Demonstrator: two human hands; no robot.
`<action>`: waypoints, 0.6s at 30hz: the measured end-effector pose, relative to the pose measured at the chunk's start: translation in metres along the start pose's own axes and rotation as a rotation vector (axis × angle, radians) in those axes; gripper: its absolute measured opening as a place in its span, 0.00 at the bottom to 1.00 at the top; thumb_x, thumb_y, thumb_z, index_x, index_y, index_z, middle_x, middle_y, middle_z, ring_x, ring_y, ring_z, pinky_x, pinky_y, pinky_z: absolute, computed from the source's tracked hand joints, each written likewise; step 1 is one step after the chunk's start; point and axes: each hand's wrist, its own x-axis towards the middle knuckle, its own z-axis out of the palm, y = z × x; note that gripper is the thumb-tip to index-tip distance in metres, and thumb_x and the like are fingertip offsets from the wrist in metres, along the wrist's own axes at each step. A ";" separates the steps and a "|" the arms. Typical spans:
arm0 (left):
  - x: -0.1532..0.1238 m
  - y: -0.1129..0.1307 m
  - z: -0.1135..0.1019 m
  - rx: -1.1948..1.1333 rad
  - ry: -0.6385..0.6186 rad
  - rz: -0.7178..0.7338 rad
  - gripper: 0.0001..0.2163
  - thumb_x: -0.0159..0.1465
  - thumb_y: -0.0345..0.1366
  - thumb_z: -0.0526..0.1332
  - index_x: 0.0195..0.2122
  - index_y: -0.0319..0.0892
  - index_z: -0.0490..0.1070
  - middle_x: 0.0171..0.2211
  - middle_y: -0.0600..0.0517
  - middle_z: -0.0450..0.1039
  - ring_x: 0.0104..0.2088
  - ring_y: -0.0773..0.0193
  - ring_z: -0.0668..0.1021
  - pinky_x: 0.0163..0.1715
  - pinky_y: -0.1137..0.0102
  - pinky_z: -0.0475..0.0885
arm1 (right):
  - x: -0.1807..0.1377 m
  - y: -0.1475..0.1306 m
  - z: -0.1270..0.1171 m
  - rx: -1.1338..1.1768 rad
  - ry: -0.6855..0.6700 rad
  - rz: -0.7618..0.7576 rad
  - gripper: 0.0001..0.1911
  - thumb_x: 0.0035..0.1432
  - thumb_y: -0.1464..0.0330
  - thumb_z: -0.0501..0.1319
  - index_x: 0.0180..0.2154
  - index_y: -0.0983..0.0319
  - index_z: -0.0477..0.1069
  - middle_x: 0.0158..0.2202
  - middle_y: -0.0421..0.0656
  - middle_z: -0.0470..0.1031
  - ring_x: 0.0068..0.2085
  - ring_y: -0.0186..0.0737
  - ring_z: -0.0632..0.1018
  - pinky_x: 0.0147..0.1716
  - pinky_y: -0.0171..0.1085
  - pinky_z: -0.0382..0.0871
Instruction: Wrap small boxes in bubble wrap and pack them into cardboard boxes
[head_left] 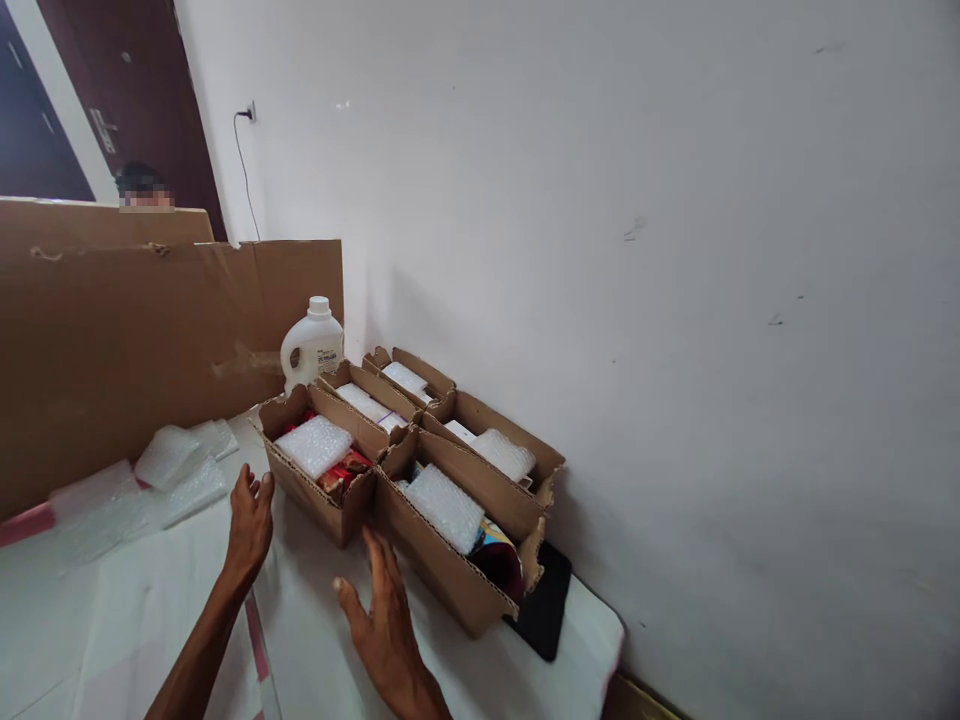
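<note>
My left hand (251, 520) is raised over the white table, just left of the nearest-left cardboard box (311, 500), with nothing in it. That box holds a bubble-wrap packet (315, 446) on top of red packages (346, 470). Close to the front box (435, 565) is my right hand (381, 610), fingers spread and empty; whether it touches the cardboard I cannot tell. In the front box lie another bubble-wrap packet (445, 507) and a colourful rolled item (499, 555). Behind these stand more open boxes with white items and bubble wrap, such as the right-hand box (510, 425).
A white jug (315, 345) stands behind the boxes, beside a tall cardboard panel (150, 340). Bubble-wrap pieces (176, 470) lie on the left of the table (172, 620). A black flat item (551, 600) pokes out near the table's right edge. A person's head (144, 188) shows beyond the panel.
</note>
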 end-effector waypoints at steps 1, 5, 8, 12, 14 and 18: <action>-0.015 -0.002 -0.006 0.013 -0.016 -0.032 0.41 0.63 0.61 0.54 0.68 0.34 0.55 0.68 0.30 0.57 0.66 0.40 0.66 0.66 0.44 0.58 | -0.001 0.006 -0.006 -0.005 0.021 0.019 0.32 0.65 0.60 0.61 0.66 0.63 0.63 0.67 0.54 0.64 0.68 0.57 0.65 0.67 0.57 0.59; -0.068 -0.010 -0.029 0.015 -0.106 -0.140 0.39 0.61 0.64 0.55 0.67 0.42 0.58 0.66 0.37 0.63 0.63 0.43 0.71 0.64 0.46 0.63 | -0.001 0.020 -0.039 0.032 -0.023 0.028 0.22 0.66 0.57 0.58 0.55 0.60 0.75 0.57 0.51 0.77 0.58 0.53 0.76 0.59 0.54 0.70; -0.092 -0.014 -0.042 -0.011 -0.124 -0.189 0.39 0.59 0.66 0.56 0.65 0.46 0.60 0.65 0.40 0.65 0.58 0.44 0.75 0.63 0.45 0.65 | 0.002 0.014 -0.057 0.056 -0.086 0.020 0.22 0.65 0.58 0.59 0.56 0.59 0.74 0.58 0.49 0.76 0.57 0.51 0.77 0.56 0.52 0.72; -0.110 -0.010 -0.056 -0.040 -0.128 -0.176 0.37 0.58 0.66 0.58 0.63 0.50 0.62 0.65 0.43 0.65 0.56 0.45 0.77 0.60 0.45 0.69 | 0.007 0.006 -0.059 0.113 -0.142 0.066 0.25 0.64 0.60 0.60 0.61 0.58 0.70 0.62 0.49 0.72 0.62 0.49 0.74 0.61 0.52 0.68; -0.117 -0.004 -0.063 -0.034 -0.123 -0.166 0.37 0.57 0.66 0.58 0.62 0.51 0.63 0.64 0.45 0.66 0.55 0.45 0.78 0.59 0.46 0.70 | 0.011 0.007 -0.054 0.102 -0.145 0.086 0.29 0.62 0.61 0.62 0.63 0.58 0.66 0.66 0.49 0.67 0.66 0.49 0.69 0.64 0.53 0.63; -0.144 0.004 -0.080 -0.004 -0.082 -0.181 0.38 0.55 0.66 0.60 0.60 0.48 0.66 0.60 0.42 0.72 0.53 0.45 0.79 0.57 0.46 0.71 | 0.012 0.013 -0.044 0.020 -0.130 0.089 0.32 0.58 0.61 0.63 0.63 0.61 0.66 0.66 0.52 0.65 0.66 0.52 0.68 0.65 0.55 0.61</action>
